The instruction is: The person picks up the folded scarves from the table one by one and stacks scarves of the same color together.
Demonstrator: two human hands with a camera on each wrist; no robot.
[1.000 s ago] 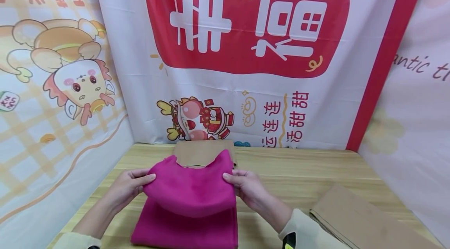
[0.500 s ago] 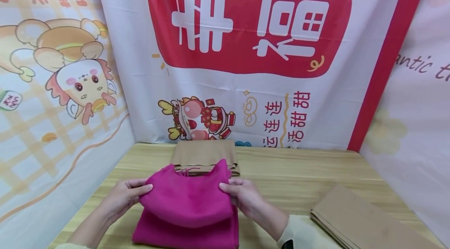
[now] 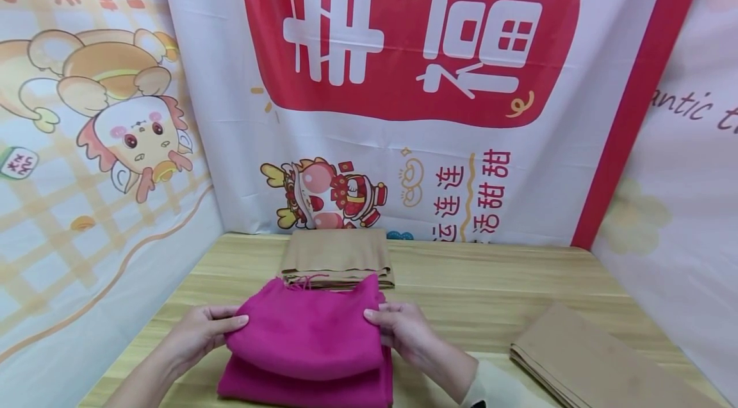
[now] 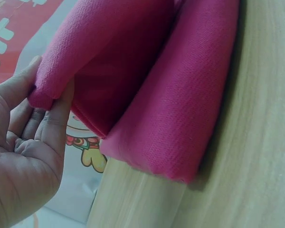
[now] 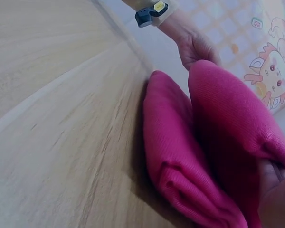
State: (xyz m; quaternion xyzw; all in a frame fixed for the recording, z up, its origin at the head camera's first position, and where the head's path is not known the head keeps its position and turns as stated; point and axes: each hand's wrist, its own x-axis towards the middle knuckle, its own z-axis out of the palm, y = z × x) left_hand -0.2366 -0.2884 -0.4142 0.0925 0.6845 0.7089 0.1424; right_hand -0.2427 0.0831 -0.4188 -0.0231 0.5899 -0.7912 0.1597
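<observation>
Plainly | magenta cloth point(image 3: 308, 344) | finely textured | layered folds | fringed far edge

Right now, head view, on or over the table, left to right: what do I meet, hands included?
Left hand → pink cloth → right hand → nearer brown cloth. Farther brown cloth left out: it overlaps the pink one's span.

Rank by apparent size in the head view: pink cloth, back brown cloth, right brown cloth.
Pink cloth
Right brown cloth, cut off by the frame
Back brown cloth; farther off, so true size unsure
</observation>
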